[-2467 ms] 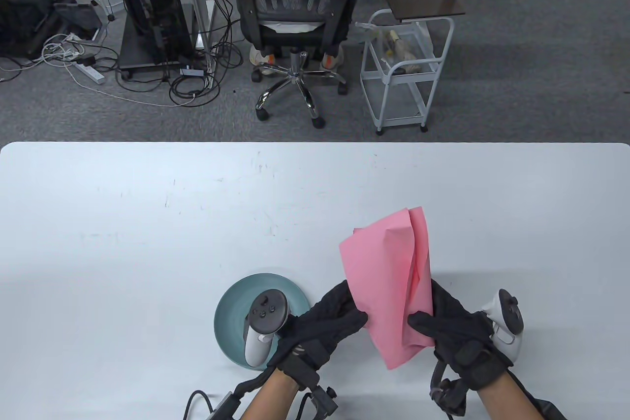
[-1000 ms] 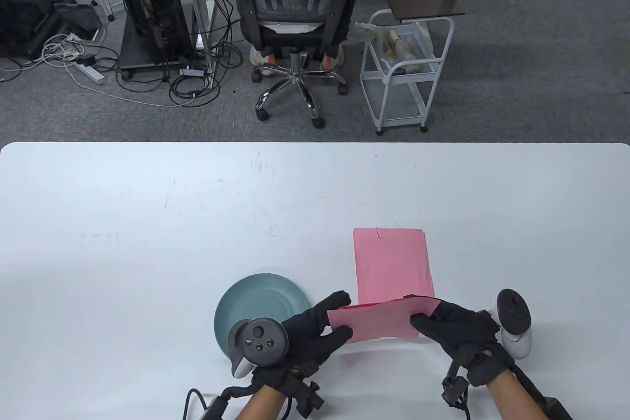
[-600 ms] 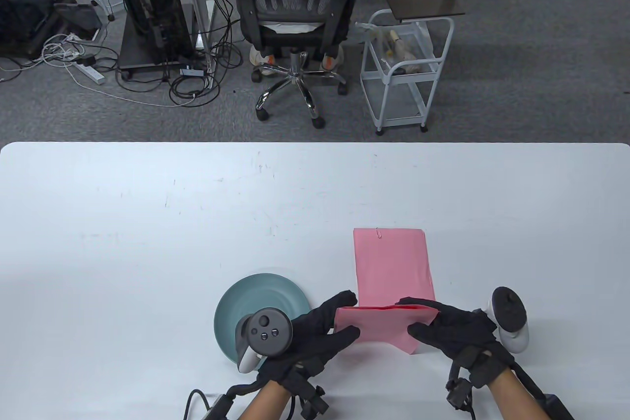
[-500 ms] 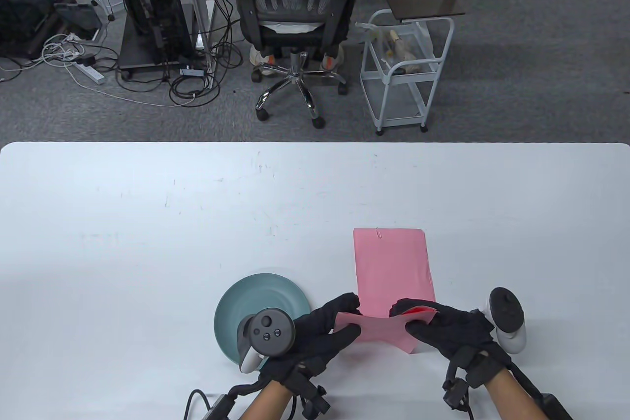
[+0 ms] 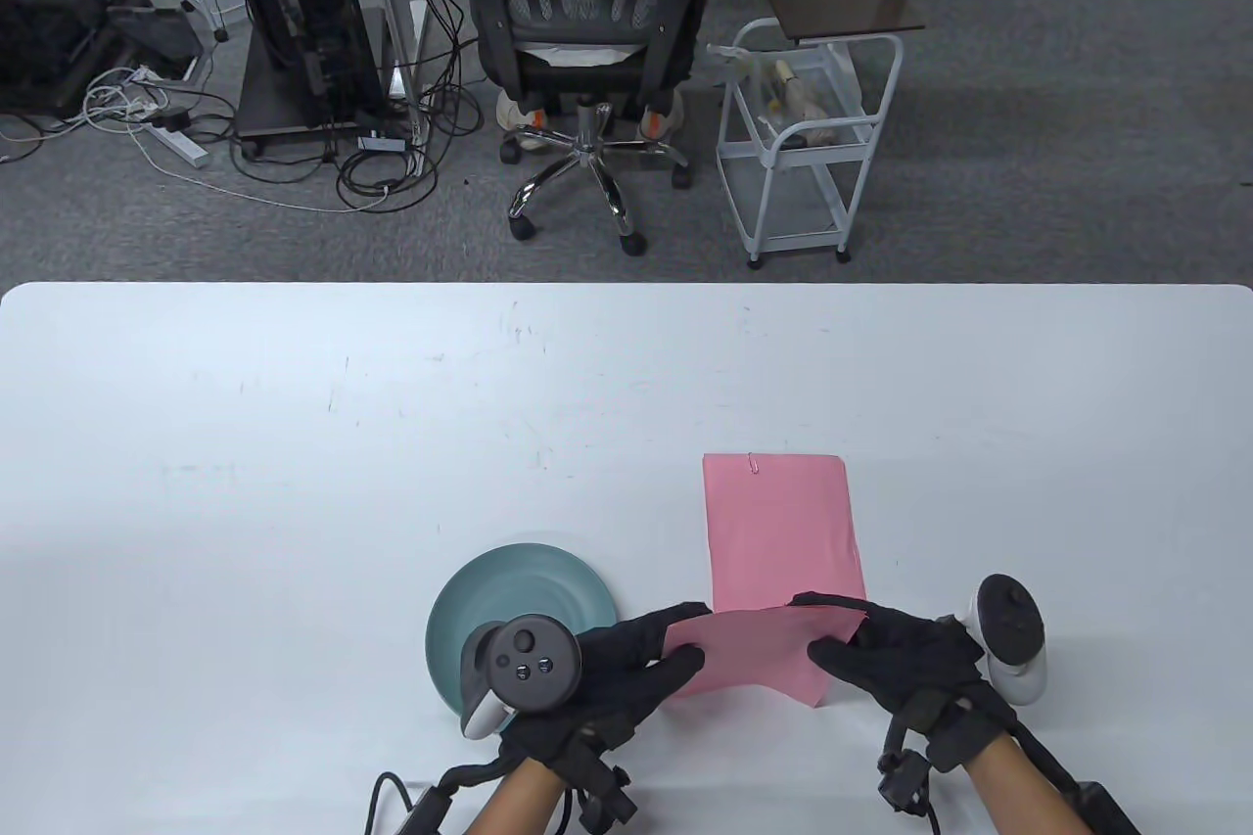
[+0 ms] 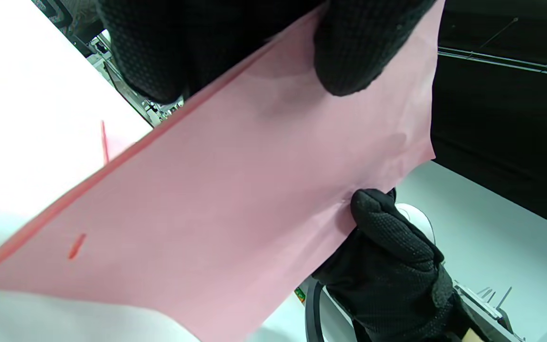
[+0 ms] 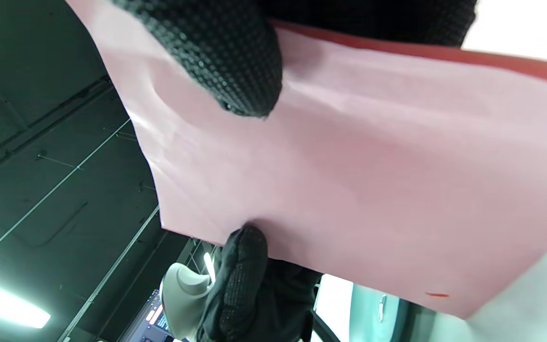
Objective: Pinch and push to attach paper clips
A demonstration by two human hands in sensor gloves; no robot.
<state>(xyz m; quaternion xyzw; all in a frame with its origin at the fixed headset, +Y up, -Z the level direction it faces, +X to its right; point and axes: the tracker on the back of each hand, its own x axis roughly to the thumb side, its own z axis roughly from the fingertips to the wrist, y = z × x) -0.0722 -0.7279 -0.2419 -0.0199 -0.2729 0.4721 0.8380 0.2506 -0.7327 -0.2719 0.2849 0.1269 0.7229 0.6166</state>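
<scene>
A pink paper stack lies flat on the white table, with a paper clip on its far edge. My hands hold a second pink sheet bundle low over the stack's near end. My left hand pinches its left edge, thumb on top. My right hand pinches its right edge, thumb on top. The bundle fills the left wrist view and the right wrist view.
A teal plate sits on the table just left of my left hand, partly hidden by the tracker. It also shows in the right wrist view. An office chair and a white cart stand beyond the table's far edge.
The held pink bundle came down from upright to low and nearly flat between my hands, uncovering the clipped stack. In the last half second its far edge settled and the red underside stopped showing.
</scene>
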